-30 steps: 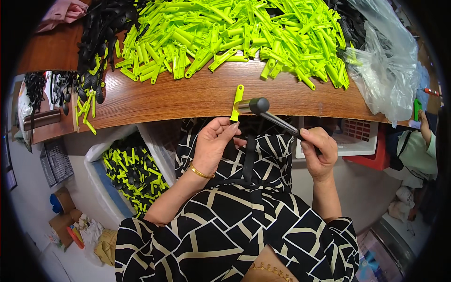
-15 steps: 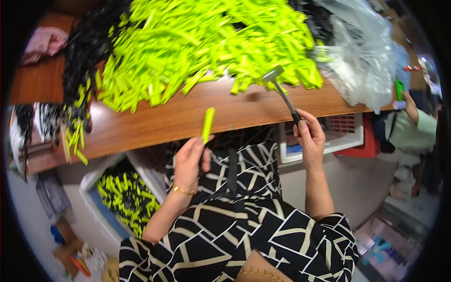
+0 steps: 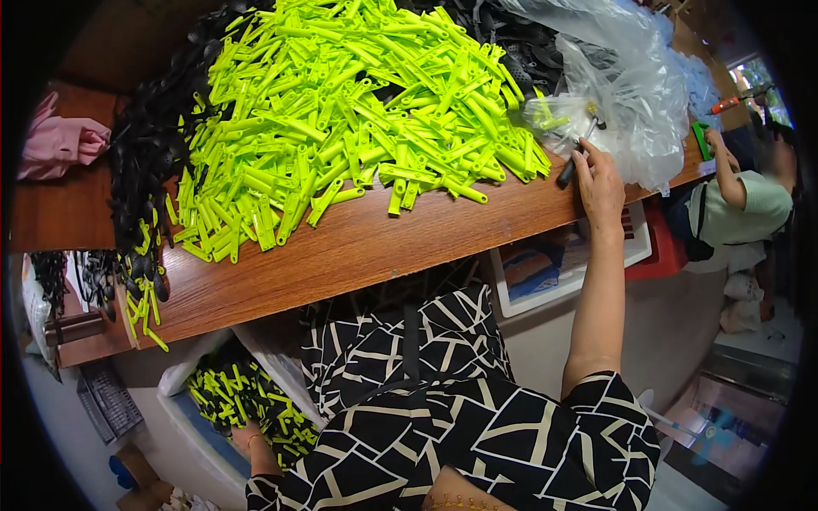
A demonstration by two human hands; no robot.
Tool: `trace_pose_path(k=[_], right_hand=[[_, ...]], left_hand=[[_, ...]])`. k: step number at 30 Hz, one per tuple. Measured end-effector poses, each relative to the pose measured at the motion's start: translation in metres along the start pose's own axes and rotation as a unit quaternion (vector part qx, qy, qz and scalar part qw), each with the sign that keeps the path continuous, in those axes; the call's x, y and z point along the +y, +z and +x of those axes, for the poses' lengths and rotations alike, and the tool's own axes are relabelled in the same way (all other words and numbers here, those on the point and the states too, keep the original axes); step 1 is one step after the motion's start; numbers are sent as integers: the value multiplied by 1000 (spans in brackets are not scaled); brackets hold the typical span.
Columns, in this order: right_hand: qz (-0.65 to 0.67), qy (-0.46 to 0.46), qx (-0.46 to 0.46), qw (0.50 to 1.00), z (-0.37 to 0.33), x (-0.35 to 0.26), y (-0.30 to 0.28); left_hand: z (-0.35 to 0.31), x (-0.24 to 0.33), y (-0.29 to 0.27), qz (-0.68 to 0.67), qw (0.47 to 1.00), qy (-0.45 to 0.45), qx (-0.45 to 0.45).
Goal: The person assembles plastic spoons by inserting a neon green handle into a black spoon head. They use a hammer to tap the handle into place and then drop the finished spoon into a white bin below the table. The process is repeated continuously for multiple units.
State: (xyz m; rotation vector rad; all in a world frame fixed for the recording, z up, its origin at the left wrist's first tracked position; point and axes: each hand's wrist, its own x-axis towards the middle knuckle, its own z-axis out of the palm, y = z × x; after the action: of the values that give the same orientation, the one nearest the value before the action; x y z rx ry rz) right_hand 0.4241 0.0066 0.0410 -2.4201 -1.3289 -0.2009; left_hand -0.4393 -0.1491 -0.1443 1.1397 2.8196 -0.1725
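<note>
My right hand (image 3: 601, 183) is over the table's right part, its fingertips closed about a hand tool (image 3: 566, 174) with a black handle and a thin metal shaft. The shaft's far end lies against the clear plastic bag (image 3: 635, 106), where I cannot make out its head. My left hand (image 3: 245, 434) reaches down into a white bin (image 3: 181, 400) left of my lap, among mixed black and lime-green pieces. Its fingers are mostly hidden, and no piece can be seen in it. A big heap of lime-green plastic handles (image 3: 358, 111) covers the table's middle.
Black plastic parts (image 3: 149, 145) pile along the heap's left side, and more lie behind it. A bare strip of brown wooden table (image 3: 341, 264) runs along the front edge. Below right stands a white crate (image 3: 545, 300). Another person (image 3: 741, 200) sits at the far right.
My left hand has gone from above my lap, where it held a lime-green handle, down into the bin. My right hand has carried the tool right and forward to the plastic bag.
</note>
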Motion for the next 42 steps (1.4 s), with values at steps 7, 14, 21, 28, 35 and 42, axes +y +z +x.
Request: trace_pose_path(k=[7, 14, 21, 28, 35, 42], right_hand=[[187, -295, 87, 933, 9, -103, 14], [159, -304, -27, 939, 30, -183, 55], [174, -305, -69, 934, 37, -179, 40], [624, -29, -106, 774, 16, -177, 30], [685, 15, -98, 722, -20, -172, 19], [719, 24, -137, 680, -56, -181, 20]], left_hand=[[1, 58, -11, -45, 993, 52, 101], [-54, 280, -173, -422, 817, 330, 214], [47, 386, -221, -266, 796, 502, 208], [140, 493, -243, -138, 807, 533, 216], [140, 517, -256, -129, 724, 566, 372], [-3, 492, -257, -602, 619, 468, -188]])
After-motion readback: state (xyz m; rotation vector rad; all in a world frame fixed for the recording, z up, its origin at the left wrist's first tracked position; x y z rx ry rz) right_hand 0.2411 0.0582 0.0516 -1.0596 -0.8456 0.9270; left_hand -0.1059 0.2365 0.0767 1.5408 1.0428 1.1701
